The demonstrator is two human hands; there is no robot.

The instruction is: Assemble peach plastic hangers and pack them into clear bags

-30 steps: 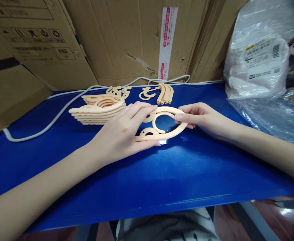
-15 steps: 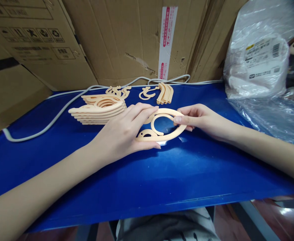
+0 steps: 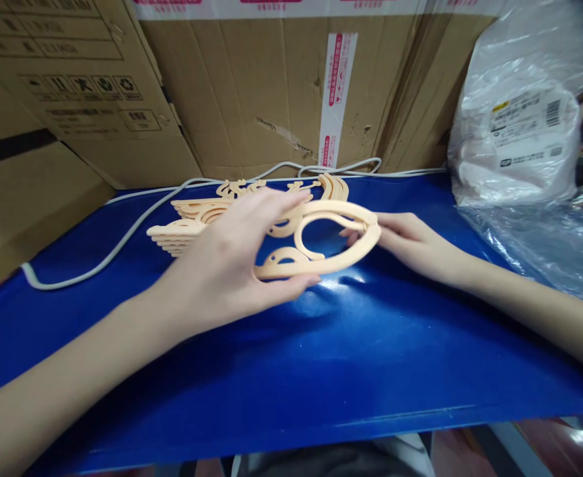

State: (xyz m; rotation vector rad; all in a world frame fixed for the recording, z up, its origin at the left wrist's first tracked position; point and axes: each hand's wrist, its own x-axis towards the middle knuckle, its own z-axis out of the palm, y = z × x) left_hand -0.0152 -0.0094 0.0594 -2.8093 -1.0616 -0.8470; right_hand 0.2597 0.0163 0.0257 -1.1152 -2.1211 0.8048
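1. Head view: a left hand (image 3: 216,258) clasps a cream hanger (image 3: 331,264) between thumb and fingers, over the middle of a blue table (image 3: 321,371).
2. At the hanger's right end, a right hand (image 3: 413,245) curls its fingers partly behind; whether they pinch cannot be told.
3. Farther left, stacked cream hangers (image 3: 169,232).

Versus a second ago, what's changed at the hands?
The cream plastic folded hanger looks raised toward the camera. The thumb of the bare right hand no longer lies over its tip; contact there is unclear. The view tipped up slightly. Unchanged: grip by the bare left hand, layered cream plastic stack behind.
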